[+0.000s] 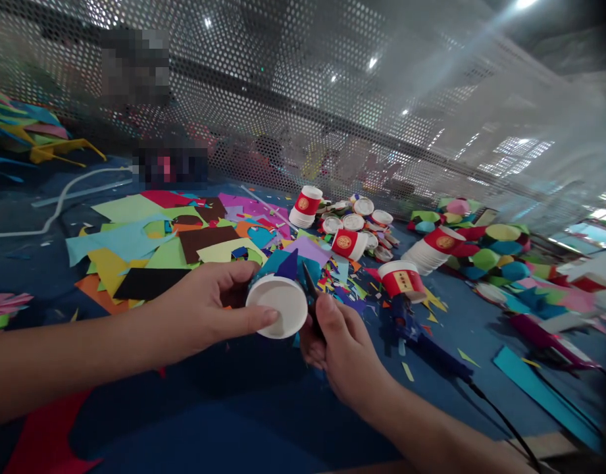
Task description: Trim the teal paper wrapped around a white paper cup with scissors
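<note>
Head view shows the left hand (204, 309) gripping a paper cup (277, 306), bottom facing the person, while the right hand (339, 349) just beside it clenches scissors (312, 296) at the cup's edge, where short, careful snips would serve best.

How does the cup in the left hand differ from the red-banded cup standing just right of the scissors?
The held cup is tipped on its side in the left hand, its white inside facing the camera; the red-banded cup stands alone on the table. The held cup is wrapped in blue paper; the other shows a red printed band. Both look like similar paper cups.
</note>
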{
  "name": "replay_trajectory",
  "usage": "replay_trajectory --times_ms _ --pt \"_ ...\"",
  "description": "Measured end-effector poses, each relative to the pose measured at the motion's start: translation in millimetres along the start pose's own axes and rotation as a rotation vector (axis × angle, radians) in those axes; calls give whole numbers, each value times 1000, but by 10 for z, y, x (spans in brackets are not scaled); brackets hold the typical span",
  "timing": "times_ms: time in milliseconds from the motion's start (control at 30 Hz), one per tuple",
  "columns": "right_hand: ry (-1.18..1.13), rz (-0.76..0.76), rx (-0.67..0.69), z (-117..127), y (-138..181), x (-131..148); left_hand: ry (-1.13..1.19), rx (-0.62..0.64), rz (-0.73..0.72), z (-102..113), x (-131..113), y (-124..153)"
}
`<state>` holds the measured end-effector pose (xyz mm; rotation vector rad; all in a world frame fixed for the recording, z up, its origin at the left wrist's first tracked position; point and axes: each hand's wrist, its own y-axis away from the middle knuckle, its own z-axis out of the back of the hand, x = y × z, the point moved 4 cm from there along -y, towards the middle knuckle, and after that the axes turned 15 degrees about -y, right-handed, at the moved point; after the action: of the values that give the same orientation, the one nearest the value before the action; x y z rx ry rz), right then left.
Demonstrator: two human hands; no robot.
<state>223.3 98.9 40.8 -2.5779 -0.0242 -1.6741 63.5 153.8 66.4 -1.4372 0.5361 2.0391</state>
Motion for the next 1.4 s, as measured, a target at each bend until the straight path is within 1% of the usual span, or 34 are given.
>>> replay_trajectory --times_ms 100,233,300,400,500,800,900,1067,1267,1400 --pt "-6 0 2 -8 8 9 63 36 -32 -6 19 -6" --pt "-47 -17 7 -25 23 17 88 50 -58 -5 39 -23" --pt "-61 -38 4 -32 28 15 58 55 -68 6 38 -30" --pt "-72 -62 13 -45 27 20 -54 53 -77 45 33 -38" --pt "-79 -60 28 -57 20 40 -123 52 -77 87 27 -44" --pt "-64 -41 38 -68 30 75 -159 80 -71 125 -13 -37" --pt "-43 -53 57 -70 28 76 -183 120 -39 147 -25 -41" --pt "-4 -41 98 -77 24 86 -209 175 -53 201 -99 -46" --pt "6 -112 55 -70 26 63 -293 248 -56 251 -184 -2" --pt "32 -113 59 -58 38 41 -368 265 -48 293 -204 18"
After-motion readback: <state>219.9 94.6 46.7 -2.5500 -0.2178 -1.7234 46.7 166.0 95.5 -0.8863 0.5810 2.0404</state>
